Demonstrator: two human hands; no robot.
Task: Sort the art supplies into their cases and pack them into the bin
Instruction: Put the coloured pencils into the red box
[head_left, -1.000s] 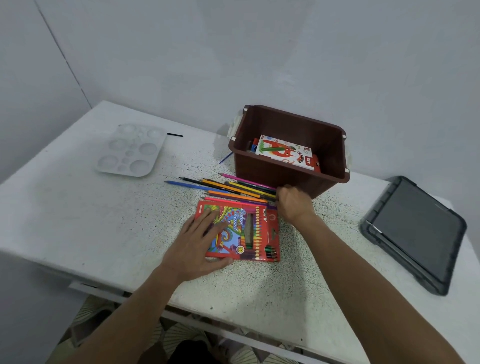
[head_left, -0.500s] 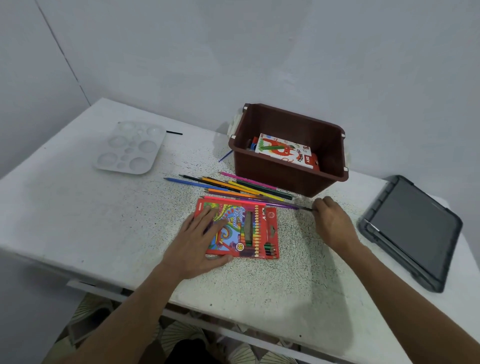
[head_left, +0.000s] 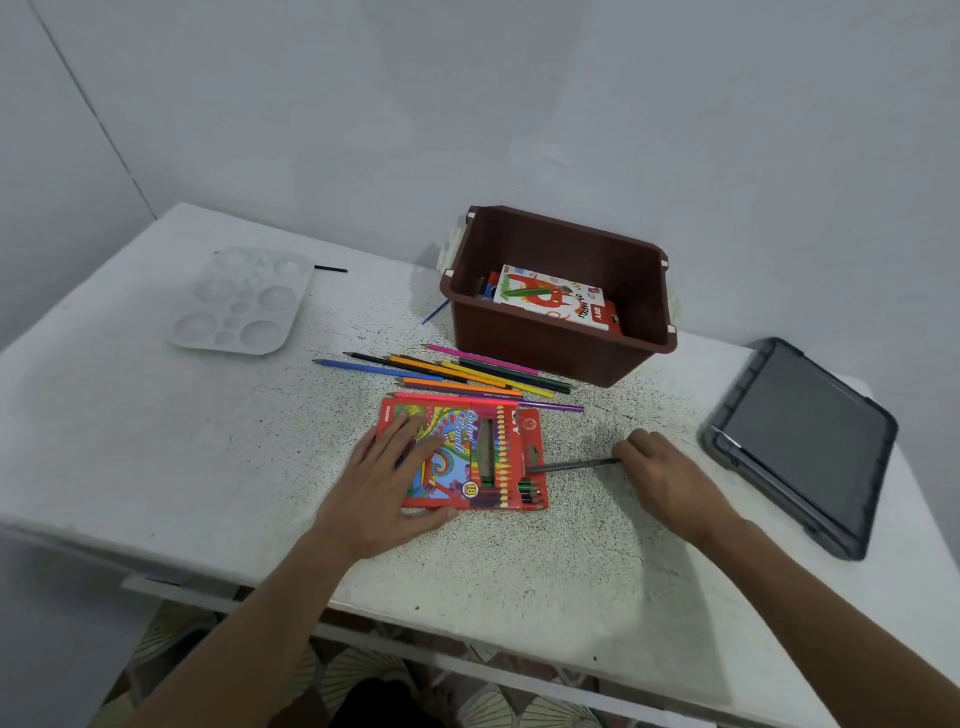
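Right hand (head_left: 670, 478) moved down — pinched pencil (head_left: 571, 465) tip touching case (head_left: 467, 457)

The right hand (head_left: 670, 480) has brought a dark pencil (head_left: 571, 465) from the pile (head_left: 467, 376) to the case (head_left: 467, 457).

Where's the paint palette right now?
Head view: the white paint palette lies flat on the far-left part of the table, well left of the brown bin and loose pencils, with a short black stick by its far right corner.

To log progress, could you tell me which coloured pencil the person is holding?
The dark pencil pinched in the right hand, tip at the red case; the other pencils lie loose beside the bin.
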